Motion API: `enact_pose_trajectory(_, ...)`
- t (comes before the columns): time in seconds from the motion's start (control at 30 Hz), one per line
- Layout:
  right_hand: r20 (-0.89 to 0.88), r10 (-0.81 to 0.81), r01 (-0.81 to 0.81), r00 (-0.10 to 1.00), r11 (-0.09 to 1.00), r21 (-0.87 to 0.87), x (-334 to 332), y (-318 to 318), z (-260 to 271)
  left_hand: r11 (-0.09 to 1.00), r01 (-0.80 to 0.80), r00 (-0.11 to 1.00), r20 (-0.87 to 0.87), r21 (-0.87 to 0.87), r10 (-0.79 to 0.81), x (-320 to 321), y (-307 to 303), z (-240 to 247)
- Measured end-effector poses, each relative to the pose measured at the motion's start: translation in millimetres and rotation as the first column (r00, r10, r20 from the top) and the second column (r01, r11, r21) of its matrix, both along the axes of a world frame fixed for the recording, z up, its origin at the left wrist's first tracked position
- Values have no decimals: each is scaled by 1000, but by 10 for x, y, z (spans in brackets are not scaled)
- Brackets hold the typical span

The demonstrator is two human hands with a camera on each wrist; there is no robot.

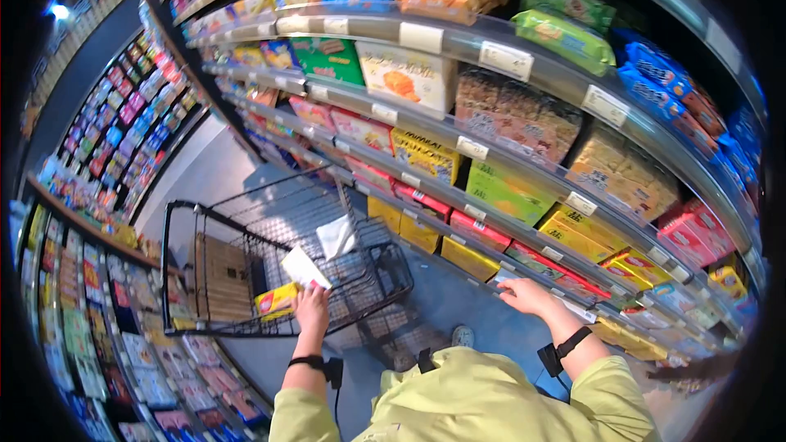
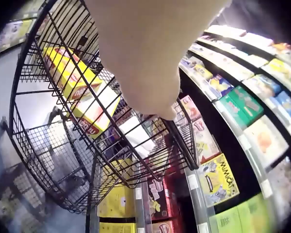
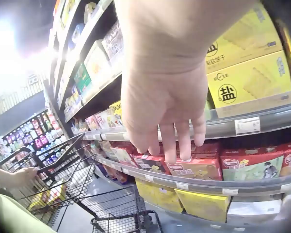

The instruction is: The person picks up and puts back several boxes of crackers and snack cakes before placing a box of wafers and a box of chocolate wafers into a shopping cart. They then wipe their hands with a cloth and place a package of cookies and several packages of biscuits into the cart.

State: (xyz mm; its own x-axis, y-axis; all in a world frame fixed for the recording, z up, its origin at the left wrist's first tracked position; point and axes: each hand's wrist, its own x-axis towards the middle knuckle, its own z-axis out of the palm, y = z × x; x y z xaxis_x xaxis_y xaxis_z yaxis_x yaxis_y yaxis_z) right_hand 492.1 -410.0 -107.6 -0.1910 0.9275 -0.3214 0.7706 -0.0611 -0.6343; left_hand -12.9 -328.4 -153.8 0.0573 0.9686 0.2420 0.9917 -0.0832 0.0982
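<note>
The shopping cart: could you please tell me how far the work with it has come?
Done, it seems: yellow boxes already lie in the cart.

In hand: the left hand holds the cart, while the right hand is open and empty before red boxes on the shelf.

Left: perhaps choosing another box; nothing visible shows how many more are wanted.
</note>
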Motion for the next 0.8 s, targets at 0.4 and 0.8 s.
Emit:
enact_pose_trajectory(0.4,-101,4,-11,995,997,-77,137,49,-150,994,-88,995,41,-71,91,281,-148,190)
enact_pose_trajectory(0.8,-151,-63,61,987,998,-20,-1088,713,-94,780,154,729,602,-607,324,-711,721,534)
